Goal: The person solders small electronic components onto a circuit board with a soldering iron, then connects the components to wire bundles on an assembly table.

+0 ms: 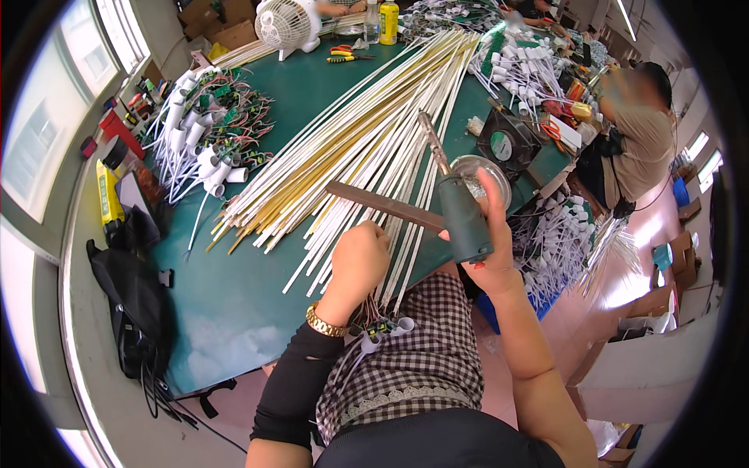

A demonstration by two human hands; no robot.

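Observation:
My right hand (499, 246) is closed round the dark green handle of a soldering iron (466, 222). Its metal barrel points up and away over the strips. My left hand (360, 257) is closed above the near ends of the strips; its fingertips are turned away, so what it grips is hidden. A gold watch band circles that wrist. Under the hand, wires and small circuit boards with white tubes (373, 342) lie against my checked apron. Long thin white and yellowish LED strips (343, 164) fan across the green table (211, 312). A brown bar (382, 204) lies across them.
White tubes with boards and wires (199, 136) are heaped at left. A round metal dish (482, 181) and black fan (509, 140) stand right. Pliers (343, 56), bottles (388, 22) and a white fan (286, 25) are at the far side. A co-worker (640, 129) sits at right.

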